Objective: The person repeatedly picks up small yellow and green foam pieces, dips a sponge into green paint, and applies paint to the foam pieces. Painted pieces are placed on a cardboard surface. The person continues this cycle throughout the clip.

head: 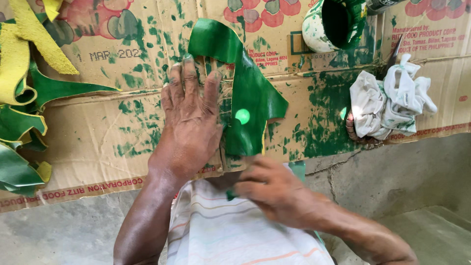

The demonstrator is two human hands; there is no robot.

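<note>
you pin a green leather piece (250, 98) flat on paint-stained cardboard (98, 142).
from the left: cut green and yellow pieces (19, 122) lie heaped; your left hand (189, 122) presses with fingers spread, likely steadying it; your right hand (274, 191), blurred, fingers curled at its lower edge, grasp unclear; a paint cup (333, 24) and stained rag (390, 98) sit beyond.

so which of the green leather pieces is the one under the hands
The shiny green cut piece at the middle of the cardboard sheet: the left hand presses flat beside it, the right hand at its lower end. The other pieces lie untouched at far left.
</note>
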